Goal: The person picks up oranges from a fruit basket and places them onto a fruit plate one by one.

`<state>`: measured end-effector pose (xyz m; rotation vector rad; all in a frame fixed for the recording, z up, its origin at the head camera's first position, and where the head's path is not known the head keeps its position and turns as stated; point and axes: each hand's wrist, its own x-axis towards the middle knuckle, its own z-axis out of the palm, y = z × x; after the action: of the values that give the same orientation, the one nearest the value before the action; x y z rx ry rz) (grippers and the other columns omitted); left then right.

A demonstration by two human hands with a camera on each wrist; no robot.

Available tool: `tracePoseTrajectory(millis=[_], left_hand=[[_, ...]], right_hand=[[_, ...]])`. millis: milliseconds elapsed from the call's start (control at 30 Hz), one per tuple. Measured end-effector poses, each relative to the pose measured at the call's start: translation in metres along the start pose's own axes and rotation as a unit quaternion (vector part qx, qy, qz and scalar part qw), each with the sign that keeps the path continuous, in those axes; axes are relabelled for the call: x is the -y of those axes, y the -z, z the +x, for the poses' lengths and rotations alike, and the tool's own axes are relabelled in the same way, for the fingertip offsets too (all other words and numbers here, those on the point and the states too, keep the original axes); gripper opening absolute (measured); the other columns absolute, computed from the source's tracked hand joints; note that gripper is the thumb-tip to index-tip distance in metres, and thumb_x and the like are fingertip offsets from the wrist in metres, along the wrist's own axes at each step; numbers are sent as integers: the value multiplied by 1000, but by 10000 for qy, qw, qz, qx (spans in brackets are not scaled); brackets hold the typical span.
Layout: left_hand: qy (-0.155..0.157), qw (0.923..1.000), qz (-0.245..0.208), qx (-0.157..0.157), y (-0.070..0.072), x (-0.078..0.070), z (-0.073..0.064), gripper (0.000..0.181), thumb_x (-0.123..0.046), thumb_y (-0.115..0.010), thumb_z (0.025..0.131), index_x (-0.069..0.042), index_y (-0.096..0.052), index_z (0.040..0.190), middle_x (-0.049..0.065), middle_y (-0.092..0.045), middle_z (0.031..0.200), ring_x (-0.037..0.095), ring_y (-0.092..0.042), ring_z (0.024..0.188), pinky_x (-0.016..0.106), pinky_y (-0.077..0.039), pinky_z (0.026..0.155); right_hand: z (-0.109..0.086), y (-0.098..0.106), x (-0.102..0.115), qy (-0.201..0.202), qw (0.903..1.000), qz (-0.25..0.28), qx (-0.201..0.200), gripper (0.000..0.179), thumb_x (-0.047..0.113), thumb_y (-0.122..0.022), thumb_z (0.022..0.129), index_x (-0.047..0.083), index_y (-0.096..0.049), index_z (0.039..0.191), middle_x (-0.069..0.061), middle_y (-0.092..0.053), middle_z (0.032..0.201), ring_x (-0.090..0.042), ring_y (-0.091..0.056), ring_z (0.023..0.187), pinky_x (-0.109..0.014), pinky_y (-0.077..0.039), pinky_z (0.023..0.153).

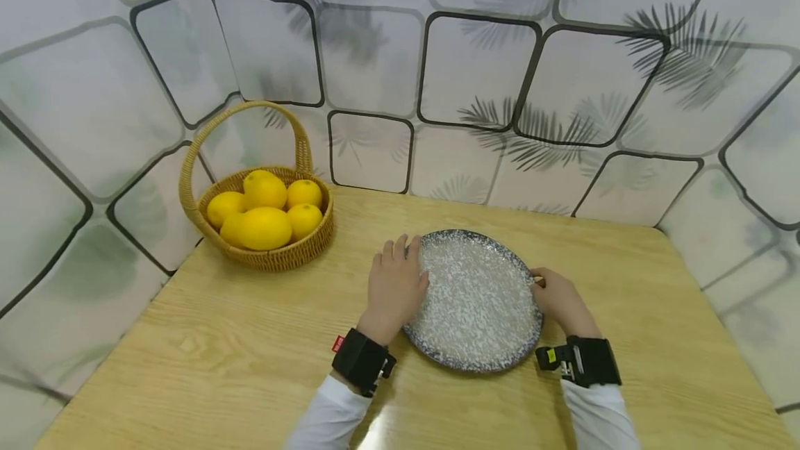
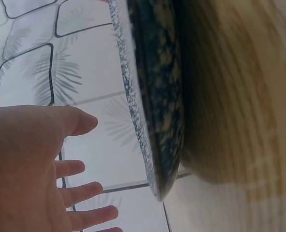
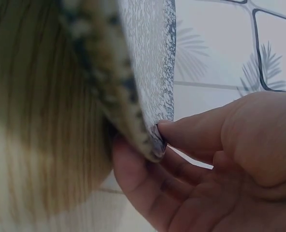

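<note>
The plate [image 1: 475,304] lies near the middle of the table [image 1: 250,380], a little toward its right edge. The right hand [image 1: 559,303] pinches its right rim between thumb and fingers; the left hand [image 1: 395,287], fingers spread, is at the left rim without gripping it. So, it seems, one side is held and the other is not. The fruit [image 1: 265,229] sits in the basket [image 1: 281,260] by the far left corner, none on the plate.
</note>
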<state>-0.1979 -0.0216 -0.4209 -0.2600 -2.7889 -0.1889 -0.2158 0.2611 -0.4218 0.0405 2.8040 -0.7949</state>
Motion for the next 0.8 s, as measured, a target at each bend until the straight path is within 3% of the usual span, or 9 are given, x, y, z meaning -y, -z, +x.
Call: tracePoseTrajectory(millis=[167,333,467,633,800], left_hand=[[350,9989,-294,73,14,13,3,59,-34,-60,92,-7,-47,142,19,-54,140,36,-49,125,50,-49,98],[779,9967,-218,114,38,37,16,58,-37,-55,95,-5,-45,142,20,-54,140,37,-46,127,52,-46,102],[899,9957,-104,-210,60,62,25,53,-35,-54,95,-2,-50,136,22,-57,134,38,-48,123,53,-46,100],[1004,9932,74,-588,81,100,25,46,-30,-55,95,4,-56,127,27,-61,125,43,-51,114,57,-47,93],[1616,9853,244,-488,89,133,16,49,-26,-54,95,9,-50,130,35,-52,129,51,-44,117,63,-42,94]], right_hand=[[-1,1,2,-66,10000,-17,20,46,9,-38,100,-13,-40,140,-40,-56,123,-43,-58,103,-51,-52,79],[-2,2,3,-92,9999,101,4,46,9,-37,100,-11,-40,141,-39,-56,123,-41,-58,101,-47,-52,75],[-1,1,1,-85,9998,167,-30,45,8,-37,100,-11,-40,141,-39,-56,122,-41,-58,100,-45,-51,73],[0,0,0,-135,9996,238,63,46,9,-37,101,-11,-39,142,-39,-54,125,-42,-56,103,-47,-51,76],[2,0,1,-163,9997,168,84,46,9,-38,101,-11,-39,142,-40,-54,126,-43,-56,105,-50,-52,79]])
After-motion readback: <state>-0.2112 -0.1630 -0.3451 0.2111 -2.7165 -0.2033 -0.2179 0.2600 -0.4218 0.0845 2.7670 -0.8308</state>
